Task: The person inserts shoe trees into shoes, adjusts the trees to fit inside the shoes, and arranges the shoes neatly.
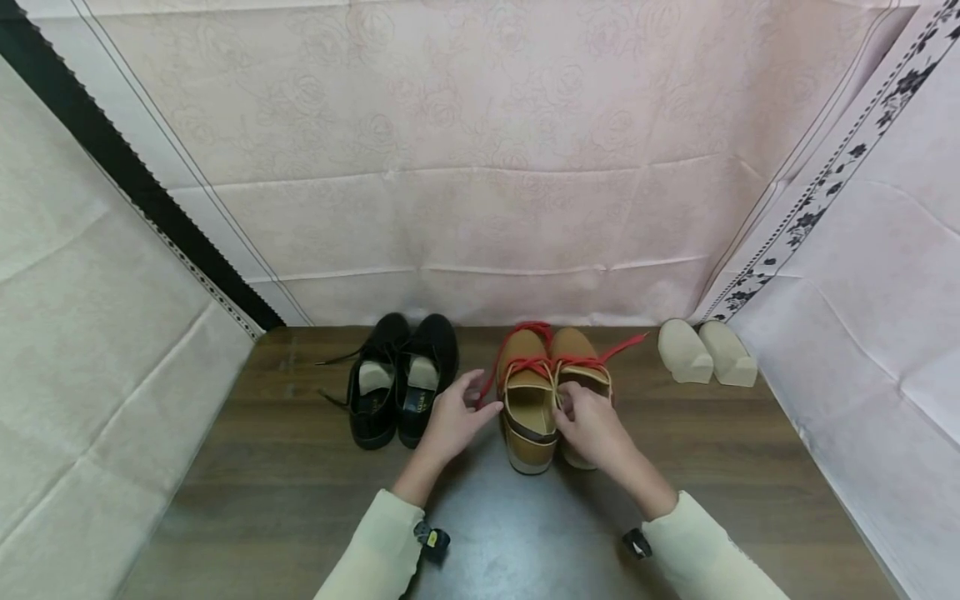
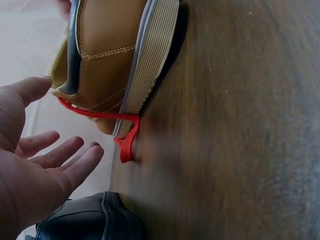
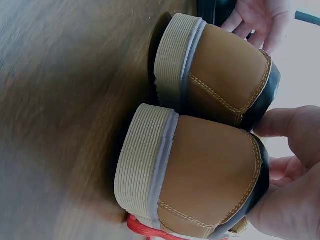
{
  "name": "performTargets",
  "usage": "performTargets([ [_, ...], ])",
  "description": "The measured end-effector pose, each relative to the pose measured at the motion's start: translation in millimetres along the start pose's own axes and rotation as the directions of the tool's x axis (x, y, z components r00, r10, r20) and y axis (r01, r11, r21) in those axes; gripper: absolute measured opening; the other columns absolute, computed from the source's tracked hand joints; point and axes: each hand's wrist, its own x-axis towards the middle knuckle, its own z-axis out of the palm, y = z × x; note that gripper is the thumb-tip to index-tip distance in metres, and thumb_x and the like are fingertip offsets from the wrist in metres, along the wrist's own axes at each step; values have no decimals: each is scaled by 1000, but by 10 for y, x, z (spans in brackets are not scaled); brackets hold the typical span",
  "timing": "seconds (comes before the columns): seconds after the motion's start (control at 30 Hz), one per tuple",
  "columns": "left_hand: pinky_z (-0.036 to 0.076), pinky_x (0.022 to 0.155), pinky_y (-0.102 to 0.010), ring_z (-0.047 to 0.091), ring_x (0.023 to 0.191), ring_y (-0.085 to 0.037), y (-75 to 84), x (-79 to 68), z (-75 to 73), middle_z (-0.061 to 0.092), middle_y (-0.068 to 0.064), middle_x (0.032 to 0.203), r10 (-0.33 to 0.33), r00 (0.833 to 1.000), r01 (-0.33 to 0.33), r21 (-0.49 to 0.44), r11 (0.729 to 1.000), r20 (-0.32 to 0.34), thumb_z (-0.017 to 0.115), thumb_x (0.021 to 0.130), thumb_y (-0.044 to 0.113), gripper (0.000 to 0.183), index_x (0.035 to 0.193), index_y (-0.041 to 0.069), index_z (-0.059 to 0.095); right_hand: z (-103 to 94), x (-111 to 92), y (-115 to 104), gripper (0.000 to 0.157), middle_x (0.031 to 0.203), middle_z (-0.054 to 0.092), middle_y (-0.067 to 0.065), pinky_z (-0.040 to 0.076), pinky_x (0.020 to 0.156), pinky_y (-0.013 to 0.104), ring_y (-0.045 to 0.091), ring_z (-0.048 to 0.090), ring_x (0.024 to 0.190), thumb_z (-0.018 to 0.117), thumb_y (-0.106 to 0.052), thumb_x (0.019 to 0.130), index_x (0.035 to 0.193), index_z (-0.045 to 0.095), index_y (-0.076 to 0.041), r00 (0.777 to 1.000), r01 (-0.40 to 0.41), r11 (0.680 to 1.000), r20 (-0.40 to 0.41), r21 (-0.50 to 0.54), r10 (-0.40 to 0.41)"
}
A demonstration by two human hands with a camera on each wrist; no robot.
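Note:
A pair of tan shoes with red laces stands side by side on the wooden floor: a left tan shoe (image 1: 529,417) and a right tan shoe (image 1: 576,343). My left hand (image 1: 459,421) is beside the left shoe, fingers loosely spread, thumb tip right at its collar in the left wrist view. Over the right shoe's opening is my right hand (image 1: 592,421), its thumb (image 3: 274,123) at the dark collars between the two shoes. I cannot tell whether it pinches a collar. Red laces (image 1: 531,365) lie over both shoes, one loose end reaching right.
Left of my left hand stands a pair of black shoes (image 1: 444,340) with pale inserts inside and loose laces. Two cream shoe-shaped inserts (image 1: 684,350) lie at the back right. A patterned sheet (image 1: 480,217) hangs behind, with white sheets along both sides.

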Motion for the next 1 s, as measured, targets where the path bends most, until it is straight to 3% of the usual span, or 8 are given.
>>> performTargets([
  [0.27,55,100,-52,63,126,-38,9,12,-4,60,-24,142,15,1000,-15,-36,999,11,81,91,20,62,145,5,55,63,-23,-76,34,87,71,6,58,68,34,19,69,81,74,-9,92,122,65,4,1000,-1,1000,-7,5,1],
  [0.53,57,98,-51,63,123,-39,46,47,32,64,-23,135,60,998,-60,-3,998,-16,82,89,16,55,140,6,60,88,-13,-81,35,87,69,5,57,67,32,16,67,80,73,-9,93,123,65,4,1000,-17,1000,-6,-1,17],
  [0.67,57,96,-50,64,121,-39,59,112,90,65,-22,131,92,995,-89,60,994,-33,83,88,17,54,137,6,62,90,-7,-79,35,87,69,5,57,67,31,16,67,81,73,-10,93,124,64,3,1000,-25,1000,3,-1,25],
  [0.87,59,86,-41,70,101,-24,86,218,195,72,-10,112,158,982,-132,223,966,-105,85,85,17,47,128,9,68,52,-1,-78,38,91,71,7,60,71,34,18,71,84,75,-13,93,126,64,4,999,-29,999,36,22,28],
  [1.0,60,81,-35,72,94,-18,103,250,251,75,-8,107,193,972,-154,255,954,-132,80,85,10,41,125,10,72,10,1,-66,40,93,71,8,61,72,35,19,72,84,75,-14,94,127,64,3,997,-31,999,67,26,30],
])
